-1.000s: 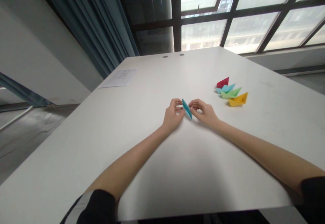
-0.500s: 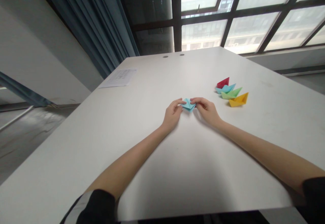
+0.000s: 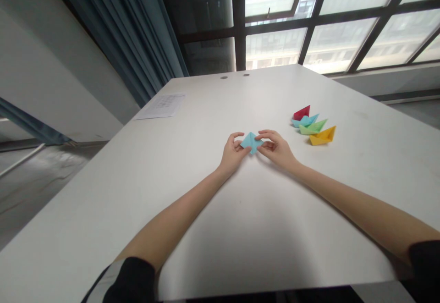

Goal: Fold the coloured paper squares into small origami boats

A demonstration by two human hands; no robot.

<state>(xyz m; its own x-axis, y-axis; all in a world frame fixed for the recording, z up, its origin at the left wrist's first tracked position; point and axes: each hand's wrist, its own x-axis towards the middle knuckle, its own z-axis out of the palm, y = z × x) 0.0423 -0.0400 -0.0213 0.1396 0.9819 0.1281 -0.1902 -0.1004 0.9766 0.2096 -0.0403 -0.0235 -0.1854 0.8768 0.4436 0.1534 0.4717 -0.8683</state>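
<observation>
Head view: light-blue folded paper point(image 3: 251, 143) held between two bare hands, mid-table, well in from all edges.
Left hand point(image 3: 232, 156) half curled, thumb on paper's lower left, index finger lifted clear, other fingers partly hidden behind; right hand point(image 3: 281, 151) pinching, index fingertip on paper's upper right, thumb at its lower right. Can't tell if paper touches white table point(image 3: 220, 216). Four paper boats grouped toward table's right edge: red boat point(image 3: 301, 112) nearest far edge, then blue boat point(image 3: 305, 120), green boat point(image 3: 312, 128), yellow boat point(image 3: 322, 136) nearest the near edge. Printed sheet point(image 3: 161, 106) at left edge, by far-left corner. Blue curtain point(image 3: 137, 32) beyond that corner; window point(image 3: 275, 46) past far edge.
</observation>
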